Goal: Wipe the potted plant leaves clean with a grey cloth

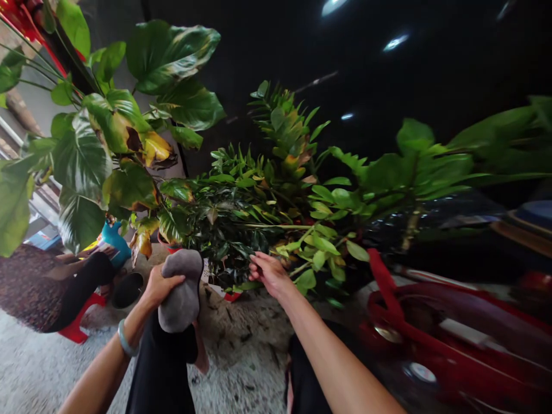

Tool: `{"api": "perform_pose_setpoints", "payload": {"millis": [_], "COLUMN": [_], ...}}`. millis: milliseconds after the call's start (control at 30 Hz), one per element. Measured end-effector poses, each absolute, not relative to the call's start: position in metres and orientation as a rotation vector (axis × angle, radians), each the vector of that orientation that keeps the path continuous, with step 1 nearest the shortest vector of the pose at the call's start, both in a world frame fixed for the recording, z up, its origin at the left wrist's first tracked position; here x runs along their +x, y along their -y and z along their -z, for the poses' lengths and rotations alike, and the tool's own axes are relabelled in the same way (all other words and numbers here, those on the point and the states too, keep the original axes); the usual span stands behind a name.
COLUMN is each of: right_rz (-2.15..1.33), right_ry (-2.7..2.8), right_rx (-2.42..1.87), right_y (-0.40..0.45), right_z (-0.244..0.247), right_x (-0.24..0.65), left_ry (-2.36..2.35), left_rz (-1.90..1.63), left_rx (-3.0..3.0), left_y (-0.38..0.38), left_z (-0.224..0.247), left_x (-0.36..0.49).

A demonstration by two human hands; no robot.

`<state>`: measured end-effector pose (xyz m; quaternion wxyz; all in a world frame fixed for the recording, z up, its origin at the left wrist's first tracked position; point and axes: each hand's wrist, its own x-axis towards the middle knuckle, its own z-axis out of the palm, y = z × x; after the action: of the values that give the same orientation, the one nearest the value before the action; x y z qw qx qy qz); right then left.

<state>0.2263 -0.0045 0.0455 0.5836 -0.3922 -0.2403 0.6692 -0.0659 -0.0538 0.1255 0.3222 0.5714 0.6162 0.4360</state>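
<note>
My left hand (163, 286) is closed around a soft grey cloth (180, 293) with a rounded, folded shape and a dark edge; it is held up above my knee. My right hand (271, 275) reaches into the low foliage, fingers curled together at a dark green leaf (245, 253) of a bushy plant. The exact pinch is partly hidden by the fingers. Around that hand, lighter green leaves (323, 247) spread to the right. A taller plant (278, 126) with upright stems rises behind.
On the left, a large-leaved plant (81, 155) has some yellowed, browned leaves. Another person (34, 287) sits there on a red stool (80, 322), beside a dark round pot (128, 289). A red ride-on toy car (457, 328) stands at right. Dark debris lies on the concrete floor (241, 374).
</note>
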Motion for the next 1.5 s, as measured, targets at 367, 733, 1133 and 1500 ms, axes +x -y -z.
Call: {"api": "perform_pose_setpoints", "payload": {"millis": [367, 733, 1133, 1500], "right_rz": [-1.538, -1.55, -1.452, -1.51], "right_ry": [0.465, 0.433, 0.281, 0.69], "right_rx": [-0.856, -0.88, -0.778, -0.957], "right_y": [0.004, 0.002, -0.002, -0.005], "right_z": [-0.047, -0.045, -0.037, -0.063], "right_x": [0.229, 0.236, 0.237, 0.199], "left_ry": [-1.889, -1.745, -1.561, -1.394], "left_rz": [-1.587, -1.839, -1.024, -1.039], "left_rx": [1.479, 1.501, 1.656, 1.873], "left_y": [0.01, 0.011, 0.036, 0.006], "left_z": [-0.17, -0.209, -0.155, -0.174], "left_x": [-0.076, -0.055, -0.031, 0.019]}}
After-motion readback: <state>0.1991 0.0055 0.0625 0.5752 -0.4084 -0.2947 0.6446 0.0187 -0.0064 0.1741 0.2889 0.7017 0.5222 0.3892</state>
